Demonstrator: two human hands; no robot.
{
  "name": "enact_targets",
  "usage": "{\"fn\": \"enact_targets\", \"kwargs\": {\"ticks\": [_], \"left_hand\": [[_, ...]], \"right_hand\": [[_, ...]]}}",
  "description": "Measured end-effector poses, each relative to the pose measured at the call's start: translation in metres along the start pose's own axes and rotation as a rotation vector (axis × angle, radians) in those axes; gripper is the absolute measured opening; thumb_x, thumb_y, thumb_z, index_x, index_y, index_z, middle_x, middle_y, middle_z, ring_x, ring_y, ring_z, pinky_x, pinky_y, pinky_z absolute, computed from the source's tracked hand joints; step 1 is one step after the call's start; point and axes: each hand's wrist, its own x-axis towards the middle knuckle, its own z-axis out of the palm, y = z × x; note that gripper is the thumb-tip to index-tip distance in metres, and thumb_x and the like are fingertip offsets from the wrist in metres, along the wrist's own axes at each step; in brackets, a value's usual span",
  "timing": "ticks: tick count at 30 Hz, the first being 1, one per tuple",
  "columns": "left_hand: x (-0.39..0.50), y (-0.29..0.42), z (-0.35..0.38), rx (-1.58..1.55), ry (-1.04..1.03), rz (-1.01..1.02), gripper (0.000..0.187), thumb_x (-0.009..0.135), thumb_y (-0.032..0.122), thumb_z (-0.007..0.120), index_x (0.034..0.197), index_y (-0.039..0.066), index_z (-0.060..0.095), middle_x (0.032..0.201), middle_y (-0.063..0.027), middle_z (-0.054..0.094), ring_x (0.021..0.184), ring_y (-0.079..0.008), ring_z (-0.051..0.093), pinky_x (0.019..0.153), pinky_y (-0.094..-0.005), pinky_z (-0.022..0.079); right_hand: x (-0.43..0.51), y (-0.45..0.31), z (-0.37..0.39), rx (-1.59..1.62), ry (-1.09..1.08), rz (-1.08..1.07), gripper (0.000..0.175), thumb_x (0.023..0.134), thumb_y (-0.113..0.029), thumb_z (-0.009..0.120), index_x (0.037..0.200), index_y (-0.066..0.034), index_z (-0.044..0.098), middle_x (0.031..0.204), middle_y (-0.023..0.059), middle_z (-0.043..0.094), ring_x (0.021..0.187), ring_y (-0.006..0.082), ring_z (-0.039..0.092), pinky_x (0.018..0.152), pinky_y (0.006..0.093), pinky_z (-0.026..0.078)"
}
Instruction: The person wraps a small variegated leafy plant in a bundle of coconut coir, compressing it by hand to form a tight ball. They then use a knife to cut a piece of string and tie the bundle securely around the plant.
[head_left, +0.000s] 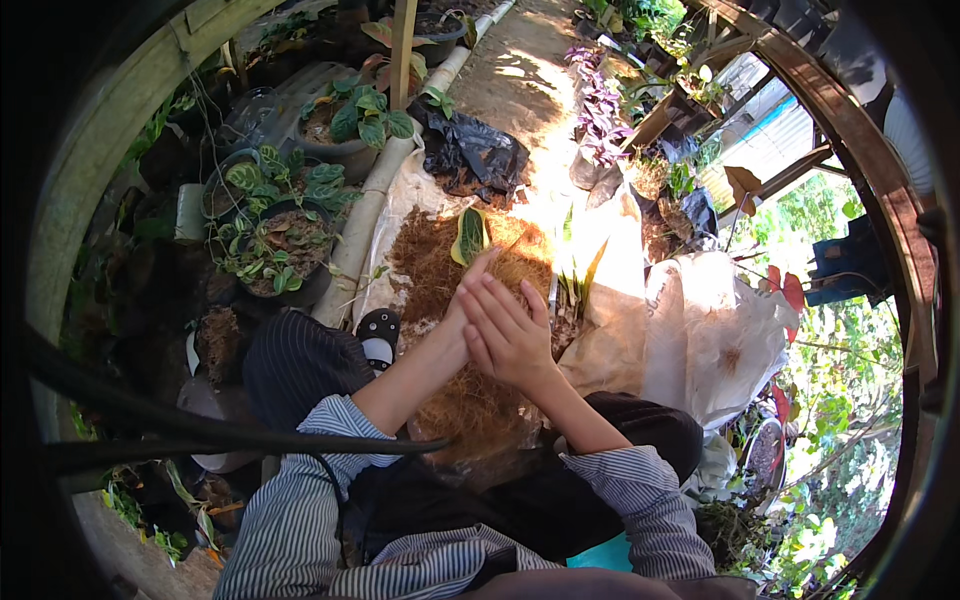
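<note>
My two hands are pressed together over a bed of brown coir fibre. My right hand lies across my left hand and covers most of its palm and fingers. Whether anything is held between the palms is hidden. Just beyond the fingertips, a dark green leaf with a pale yellow edge stands up from the fibre. More loose fibre lies below my wrists, between my knees. A few upright yellow-edged leaves rise to the right of my right hand.
On the left, potted plants line a pale pipe. Black plastic lies beyond the fibre. Pale woven sacks bulge at the right. Purple-leaved plants edge the sunlit path. A wooden post stands at the upper left.
</note>
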Motion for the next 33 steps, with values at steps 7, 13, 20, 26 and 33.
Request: {"fn": "enact_targets", "kwargs": {"ticks": [7, 13, 20, 26, 33], "left_hand": [[0.001, -0.001, 0.008, -0.074, -0.04, 0.378, 0.025, 0.088, 0.025, 0.052, 0.104, 0.005, 0.05, 0.1, -0.008, 0.055, 0.087, -0.0126, 0.056, 0.073, -0.0249, 0.049], [-0.006, 0.005, 0.019, 0.277, 0.062, 0.576, 0.026, 0.087, 0.021, 0.055, 0.107, 0.005, 0.051, 0.1, -0.0048, 0.057, 0.087, -0.01, 0.055, 0.073, -0.0222, 0.045], [-0.016, 0.009, 0.03, 0.425, -0.014, 0.72, 0.027, 0.086, 0.019, 0.056, 0.106, 0.001, 0.053, 0.098, -0.0058, 0.058, 0.089, -0.0095, 0.054, 0.076, -0.0223, 0.044], [-0.017, 0.008, 0.038, 0.555, -0.084, 0.83, 0.031, 0.085, 0.021, 0.058, 0.106, -0.002, 0.054, 0.1, -0.0087, 0.059, 0.092, -0.013, 0.055, 0.081, -0.0266, 0.043], [-0.014, 0.007, 0.051, 0.777, -0.122, 0.898, 0.038, 0.086, 0.029, 0.056, 0.108, -0.001, 0.052, 0.1, -0.0104, 0.059, 0.091, -0.0169, 0.057, 0.082, -0.0289, 0.043]], "right_hand": [[0.02, 0.013, 0.006, 0.226, 0.119, 0.237, 0.033, 0.083, -0.01, 0.047, 0.113, 0.0038, 0.052, 0.115, 0.0185, 0.052, 0.111, 0.0353, 0.048, 0.092, 0.0392, 0.039], [0.025, 0.013, 0.006, 0.538, 0.168, 0.495, 0.038, 0.087, -0.013, 0.045, 0.12, 0.005, 0.043, 0.119, 0.0242, 0.048, 0.109, 0.0363, 0.049, 0.091, 0.0377, 0.04], [0.03, 0.016, -0.001, 0.724, 0.14, 0.685, 0.037, 0.091, -0.02, 0.039, 0.119, 0.0041, 0.045, 0.11, 0.024, 0.054, 0.101, 0.0348, 0.055, 0.087, 0.036, 0.041], [0.031, 0.034, -0.004, 1.046, 0.063, 0.826, 0.041, 0.095, -0.026, 0.031, 0.119, 0.0035, 0.045, 0.113, 0.0186, 0.055, 0.106, 0.0239, 0.052, 0.09, 0.0311, 0.037], [0.024, 0.038, -0.002, 1.16, 0.21, 0.93, 0.041, 0.095, -0.027, 0.032, 0.12, 0.0032, 0.045, 0.114, 0.0107, 0.052, 0.106, 0.0165, 0.046, 0.093, 0.0273, 0.033]]}}
